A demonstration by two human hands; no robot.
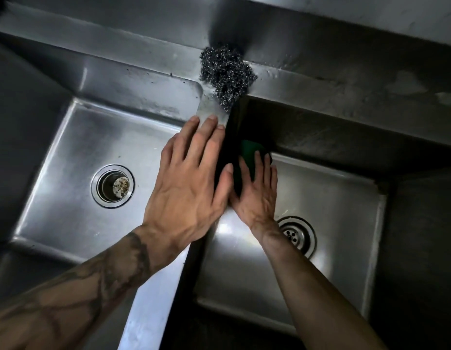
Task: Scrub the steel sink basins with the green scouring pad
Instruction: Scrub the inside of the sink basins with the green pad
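- Left of the divider (213, 108), the left basin (68, 152) shows its drain (112, 186); nothing of mine is in it.
- My left hand (191, 183) lies flat on the divider, fingers straight, bracing me.
- At the divider's far end sits a steel wool ball (227, 74), untouched.
- Just right of the divider, my right hand (257, 193) presses the green scouring pad (249, 152) with straight fingers against the right basin (333, 223) wall.
- I judge that scrubbing this wall is the step in hand; next it calls for firm strokes down toward the floor.
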